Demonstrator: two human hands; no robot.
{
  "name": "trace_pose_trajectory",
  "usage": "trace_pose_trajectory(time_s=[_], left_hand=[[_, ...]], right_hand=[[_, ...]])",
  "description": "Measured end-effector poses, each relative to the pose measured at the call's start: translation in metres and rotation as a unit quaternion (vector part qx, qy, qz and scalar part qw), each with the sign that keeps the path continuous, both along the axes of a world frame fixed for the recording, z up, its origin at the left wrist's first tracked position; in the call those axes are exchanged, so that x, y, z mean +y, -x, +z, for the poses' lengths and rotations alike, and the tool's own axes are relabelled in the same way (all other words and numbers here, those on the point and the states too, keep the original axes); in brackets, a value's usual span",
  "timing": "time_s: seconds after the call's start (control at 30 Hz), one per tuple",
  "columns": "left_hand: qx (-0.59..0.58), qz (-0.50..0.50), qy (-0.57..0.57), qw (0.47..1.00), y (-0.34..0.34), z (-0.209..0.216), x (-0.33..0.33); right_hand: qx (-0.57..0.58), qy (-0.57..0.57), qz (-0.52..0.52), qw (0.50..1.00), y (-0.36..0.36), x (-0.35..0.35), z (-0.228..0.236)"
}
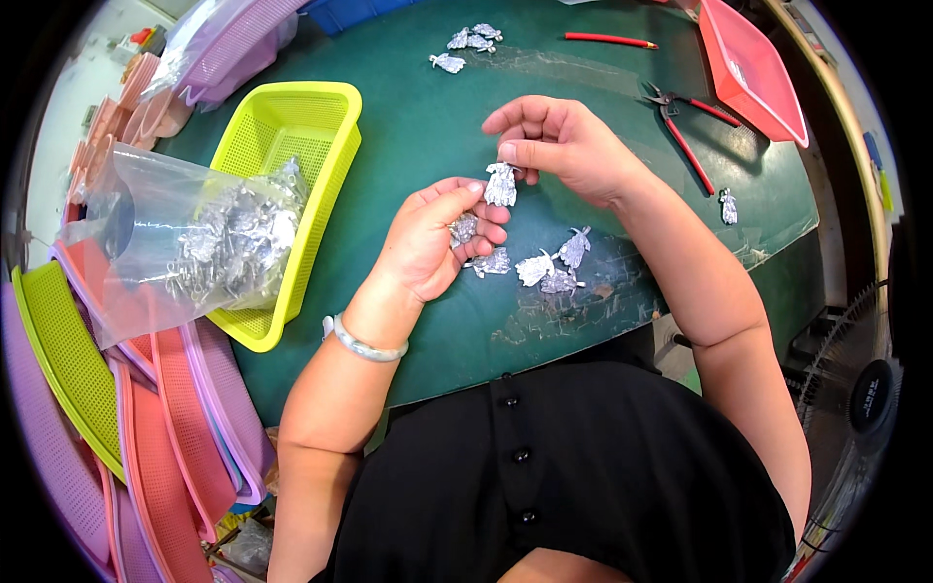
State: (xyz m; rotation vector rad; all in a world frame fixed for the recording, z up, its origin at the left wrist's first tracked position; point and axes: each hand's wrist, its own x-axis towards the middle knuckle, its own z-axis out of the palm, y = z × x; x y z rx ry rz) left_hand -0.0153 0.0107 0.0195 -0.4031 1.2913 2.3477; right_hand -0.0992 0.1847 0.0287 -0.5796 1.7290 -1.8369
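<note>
Between the thumb and fingers of my right hand (pixel 575 154) is a small silver metal charm (pixel 501 185) with a flared, dress-like outline. My left hand (pixel 426 238) is turned palm up just below and to the left, fingers curled around another silver metal piece (pixel 464 229). Its thumb tip comes close to the upper charm; whether they touch I cannot tell. On the green table (pixel 428 345) below my hands, several loose silver charms (pixel 559 280) lie in a small cluster.
A yellow-green basket (pixel 342 180) holds an open clear bag (pixel 146 228) of silver pieces at left. Red-handled cutters (pixel 671 121), a red pen-like stick (pixel 607 39) and a pink bin (pixel 743 92) are at right. More charms (pixel 473 39) lie far back. Stacked baskets (pixel 160 428) crowd the lower left.
</note>
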Motion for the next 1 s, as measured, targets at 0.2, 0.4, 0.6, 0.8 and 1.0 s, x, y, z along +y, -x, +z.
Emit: trace_pose_trajectory(time_s=[0.2, 0.4, 0.6, 0.8, 1.0], left_hand=[[-0.005, -0.005, 0.000, 1.000, 0.0003, 0.0006, 0.0006], [0.000, -0.009, -0.004, 1.000, 0.0002, -0.0007, 0.0001], [0.000, -0.010, -0.021, 1.000, -0.0002, -0.0001, 0.0010], [-0.010, -0.025, -0.053, 0.998, -0.0001, 0.0030, 0.0027], [0.005, -0.028, -0.052, 0.998, -0.0012, -0.0029, 0.0007]], right_hand=[[0.007, -0.014, -0.003, 1.000, -0.0005, 0.0003, 0.0016], [0.007, -0.015, 0.005, 1.000, -0.0005, 0.0006, 0.0014], [-0.008, 0.004, 0.007, 1.000, -0.0012, 0.0004, 0.0026], [-0.012, 0.054, 0.041, 0.998, 0.0006, 0.0007, -0.0017], [0.035, 0.065, 0.064, 0.995, -0.0007, 0.0016, 0.0010]])
